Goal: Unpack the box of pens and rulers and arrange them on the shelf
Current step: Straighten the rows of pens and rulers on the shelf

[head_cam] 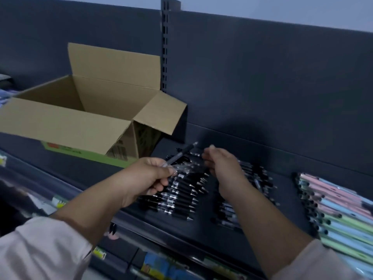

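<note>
Apparently mid-arranging: pens are out of the cardboard box [66, 120] and getting laid in rows on the dark shelf [205, 235]. Left hand [147, 176], centre of frame, is curled round a small bunch of pens [179, 154], one black-grip pen poking up-right past the knuckles w/ tip toward the back panel [262, 77]. Right hand [224, 168], just right of centre, hovers over the rows w/ fingers bent downward; looks like it's pinching or nudging a pen, but what's between the fingertips can't be told, too blurred.

Two rows of black pens [181, 197] already lie on the shelf below the hands: one lower-centre under the left hand, another partly hidden behind the right wrist. Box sits open at left of frame, flaps up, on the same shelf; its inside isn't visible from this angle, so can't say if rulers or more pens remain.

Next move, prob.: pass one pen from the left bunch to the right hand and set it parallel to the row, tips aligned. Needs a light grip so neighbours don't roll.

Around: pastel pens [339, 215] (pink, blue, green) stacked at the right edge, near the black rows but apart. Lower shelves w/ price tags [99, 253] along the bottom. The right forearm blocks view of the second row; light is dim.
</note>
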The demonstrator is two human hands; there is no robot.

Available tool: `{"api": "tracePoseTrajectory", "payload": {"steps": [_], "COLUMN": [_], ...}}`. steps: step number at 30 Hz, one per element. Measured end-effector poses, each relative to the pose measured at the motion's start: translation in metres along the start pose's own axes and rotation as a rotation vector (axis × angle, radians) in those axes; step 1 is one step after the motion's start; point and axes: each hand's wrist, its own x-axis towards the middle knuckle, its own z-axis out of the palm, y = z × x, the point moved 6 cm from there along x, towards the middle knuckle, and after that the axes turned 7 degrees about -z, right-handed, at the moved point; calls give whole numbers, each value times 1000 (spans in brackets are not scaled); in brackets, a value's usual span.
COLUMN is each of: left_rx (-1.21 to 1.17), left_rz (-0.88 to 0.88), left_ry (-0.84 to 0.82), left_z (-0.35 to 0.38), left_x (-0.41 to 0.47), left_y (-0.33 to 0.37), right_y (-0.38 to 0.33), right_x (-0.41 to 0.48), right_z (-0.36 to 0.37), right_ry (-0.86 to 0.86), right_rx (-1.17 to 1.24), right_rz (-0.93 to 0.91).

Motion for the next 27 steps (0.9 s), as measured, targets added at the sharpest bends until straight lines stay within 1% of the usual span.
{"api": "tracePoseTrajectory", "payload": {"steps": [4,6,8,10,12,15,17,19,21,24,25,27], "left_rx": [170,235,271,281,263,224,196,185,203,224,225,217], "left_rz": [42,52,36,16,5,23,63,119,167,213,226,251], "left_ry": [-73,-98,-67,-17,11,13,5,-10,-22,-42,-63,-121], "left_z": [15,22,21,13,4,2,9,21,37,62,71,92], "left_x": [4,8,13,17,20,22,23,23,24,26,27,26], "left_y": [8,12,11,7,3,3,10,19,27,36,39,46], "right_y": [-16,-19,-18,-13,-7,-2,-2,0,3,5,3,-7], "right_x": [-5,-6,-3,3,7,12,12,9,2,-8,-11,-20], "right_z": [-1,-3,-13,-32,-52,-81,-102,-122,-137,-145,-148,-154], "right_ry": [-251,-279,-204,-66,37,151,214,257,276,236,229,266], "right_rx": [-32,-78,-43,68,140,118,37,-111,-319,-634,-694,-738], "right_rz": [-45,-80,-76,-19,42,41,2,-27,-53,-80,-96,-164]}}
